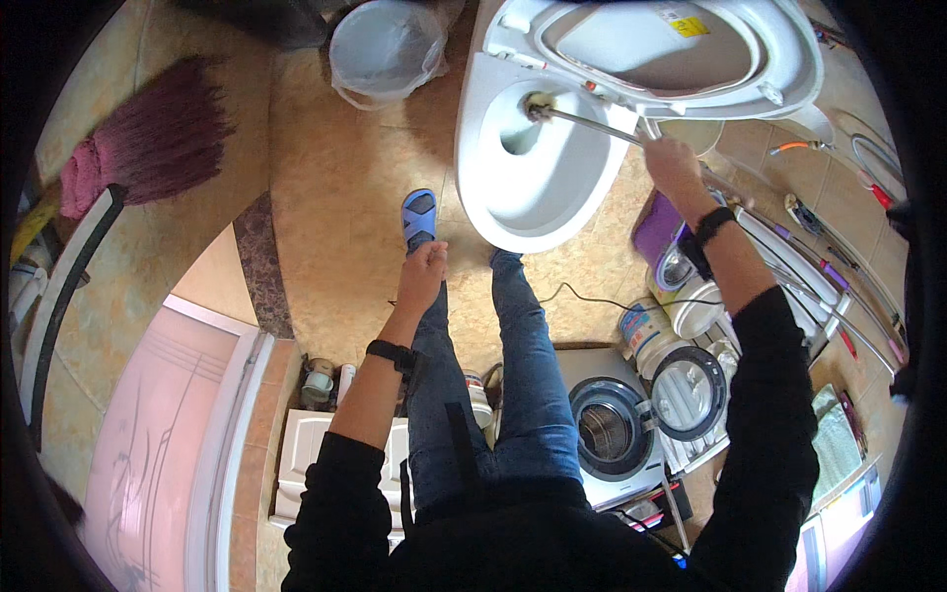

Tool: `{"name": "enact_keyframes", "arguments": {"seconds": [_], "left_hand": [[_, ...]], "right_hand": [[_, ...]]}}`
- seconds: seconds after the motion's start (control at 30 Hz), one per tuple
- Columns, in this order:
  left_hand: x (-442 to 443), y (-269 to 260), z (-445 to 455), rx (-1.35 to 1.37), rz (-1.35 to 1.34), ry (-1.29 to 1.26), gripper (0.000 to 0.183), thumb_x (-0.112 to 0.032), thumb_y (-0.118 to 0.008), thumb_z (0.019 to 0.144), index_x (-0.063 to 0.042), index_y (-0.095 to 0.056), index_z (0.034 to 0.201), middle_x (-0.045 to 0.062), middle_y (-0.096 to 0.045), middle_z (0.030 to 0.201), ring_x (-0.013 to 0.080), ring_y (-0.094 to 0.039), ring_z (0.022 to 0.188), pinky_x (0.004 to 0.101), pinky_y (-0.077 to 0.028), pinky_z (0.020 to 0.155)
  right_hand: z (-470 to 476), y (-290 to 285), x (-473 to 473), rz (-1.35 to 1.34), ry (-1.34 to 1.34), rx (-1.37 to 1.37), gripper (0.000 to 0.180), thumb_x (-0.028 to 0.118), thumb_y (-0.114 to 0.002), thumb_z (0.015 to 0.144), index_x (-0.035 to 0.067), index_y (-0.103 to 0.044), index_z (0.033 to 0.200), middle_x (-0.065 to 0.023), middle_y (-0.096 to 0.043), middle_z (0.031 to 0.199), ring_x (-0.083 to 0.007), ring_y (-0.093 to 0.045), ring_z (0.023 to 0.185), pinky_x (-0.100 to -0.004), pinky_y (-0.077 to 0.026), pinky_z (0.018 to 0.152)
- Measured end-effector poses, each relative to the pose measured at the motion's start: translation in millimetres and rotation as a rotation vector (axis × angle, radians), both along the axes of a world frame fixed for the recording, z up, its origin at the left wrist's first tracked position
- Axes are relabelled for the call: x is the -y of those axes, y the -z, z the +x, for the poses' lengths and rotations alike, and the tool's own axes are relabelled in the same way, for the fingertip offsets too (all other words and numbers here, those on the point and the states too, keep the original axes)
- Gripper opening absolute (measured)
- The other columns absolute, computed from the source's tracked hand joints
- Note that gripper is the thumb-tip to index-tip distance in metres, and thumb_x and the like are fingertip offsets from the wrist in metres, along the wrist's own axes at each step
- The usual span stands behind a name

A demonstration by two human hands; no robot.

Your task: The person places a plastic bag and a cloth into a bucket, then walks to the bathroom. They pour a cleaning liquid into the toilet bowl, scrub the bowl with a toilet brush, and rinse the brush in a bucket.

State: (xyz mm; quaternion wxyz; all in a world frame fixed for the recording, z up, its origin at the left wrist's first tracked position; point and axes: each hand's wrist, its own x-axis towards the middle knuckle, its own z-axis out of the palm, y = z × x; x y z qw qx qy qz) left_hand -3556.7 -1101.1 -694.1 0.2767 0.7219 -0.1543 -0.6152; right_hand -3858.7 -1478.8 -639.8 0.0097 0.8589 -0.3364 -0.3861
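Note:
My right hand (673, 169) is wrapped around the handle of a toilet brush (592, 126), which reaches leftward over the rim into a white toilet bowl (494, 200). Its bristle head (540, 108) lies inside the bowl, near the dark drain opening; whether it touches the wall is hard to tell. The seat and lid (755, 96) are raised behind the bowl. In front of my legs hangs my left hand (423, 272), curled into a loose fist with nothing visible in it.
A lined waste bin (388, 52) stands left of the toilet. To the right are a purple bucket (657, 226), white tubs (644, 333) and leaning mop poles (836, 277). A black cord (592, 297) crosses the floor. The washing machine (603, 370) has its door (689, 392) swung out. A broom (163, 137) is at left.

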Motion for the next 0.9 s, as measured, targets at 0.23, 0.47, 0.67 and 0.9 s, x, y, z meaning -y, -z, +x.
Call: {"name": "enact_keyframes", "arguments": {"seconds": [0.23,0.47,0.67,0.9], "left_hand": [[10.8,-12.7,5.8,-0.088,0.024,-0.033,0.032,-0.027,-0.054,0.104,0.000,-0.065,0.117,0.005,-0.065,0.082,0.0124,-0.062,0.069,0.0286,-0.050,0.064],[5.8,-2.3,22.3,-0.073,-0.009,-0.071,0.032,-0.026,-0.053,0.104,0.001,-0.064,0.118,0.006,-0.067,0.082,0.0132,-0.063,0.069,0.0280,-0.051,0.065],[10.9,-4.9,35.1,-0.031,-0.035,-0.020,0.032,-0.026,-0.052,0.104,0.001,-0.064,0.117,0.007,-0.065,0.079,0.0146,-0.062,0.067,0.0294,-0.051,0.065],[27.2,-3.5,21.6,-0.006,0.023,-0.077,0.033,-0.025,-0.053,0.105,0.001,-0.064,0.121,0.005,-0.064,0.082,0.0115,-0.060,0.071,0.0267,-0.050,0.065]], "right_hand": [[-85.3,-24.9,-63.2,0.538,0.035,-0.005,0.023,0.014,-0.057,0.088,0.000,-0.072,0.078,-0.0243,-0.071,0.086,-0.0353,-0.072,0.072,-0.0479,-0.056,0.059],[-29.1,16.0,-133.5,0.967,1.330,0.090,0.026,0.021,-0.054,0.096,-0.002,-0.063,0.106,-0.0197,-0.068,0.081,-0.0349,-0.068,0.064,-0.0445,-0.055,0.057],[-10.8,-12.0,-44.8,0.175,0.002,-0.112,0.021,0.019,-0.053,0.097,0.005,-0.067,0.104,-0.0156,-0.072,0.086,-0.0264,-0.074,0.073,-0.0417,-0.057,0.060],[103.5,66.2,2.5,0.068,-0.190,-0.083,0.020,0.019,-0.059,0.092,0.010,-0.078,0.091,-0.0070,-0.076,0.090,-0.0239,-0.075,0.084,-0.0427,-0.058,0.064]]}}
